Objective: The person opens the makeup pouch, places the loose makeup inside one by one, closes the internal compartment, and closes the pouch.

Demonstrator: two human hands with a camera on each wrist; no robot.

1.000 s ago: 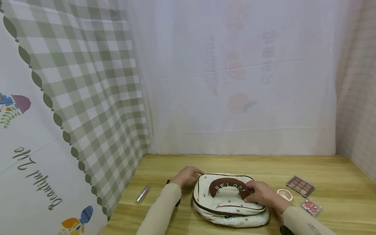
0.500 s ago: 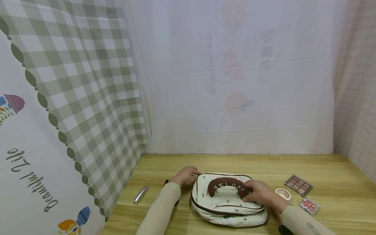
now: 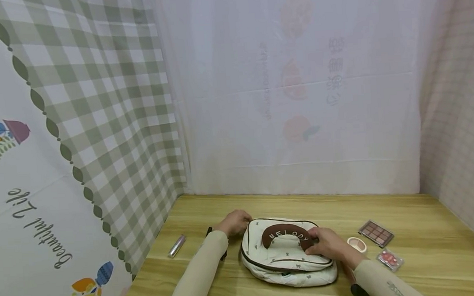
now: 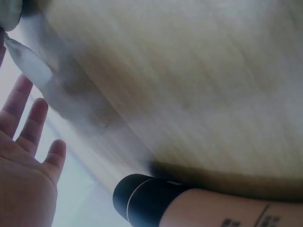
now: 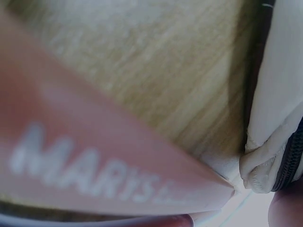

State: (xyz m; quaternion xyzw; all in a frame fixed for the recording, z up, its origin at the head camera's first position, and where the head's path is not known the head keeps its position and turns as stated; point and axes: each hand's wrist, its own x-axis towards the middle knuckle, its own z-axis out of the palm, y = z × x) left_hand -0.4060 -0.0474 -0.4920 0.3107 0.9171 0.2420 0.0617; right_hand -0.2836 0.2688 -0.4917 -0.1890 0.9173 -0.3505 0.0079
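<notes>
A cream quilted cosmetic bag [image 3: 287, 278] with small printed bows lies on the wooden table, its lid down. Its brown curved handle [image 3: 280, 231] reads "MELODY". My right hand [image 3: 330, 244] grips the handle's right end. At the bag's back left corner my left hand [image 3: 235, 223] holds the edge with its fingertips; thumb and index finger are mostly hidden. Three other fingers [image 4: 33, 125] stand loosely extended in the left wrist view, near a whitish blurred thing [image 4: 33, 66]. A dark zipper [image 5: 291, 158] appears beside my right hand in the right wrist view.
Right of the bag lie a round compact [image 3: 357, 245], an eyeshadow palette [image 3: 375, 233] and a small clear case with red inside [image 3: 389, 259]. A pink tube [image 5: 118, 156] lies below my right wrist. A silvery lipstick-like tube [image 3: 177, 246] lies at left.
Both hands keep their places on the bag. The head view has shifted slightly, and the pale thing seen by my left fingertips earlier is now hidden in that view.
</notes>
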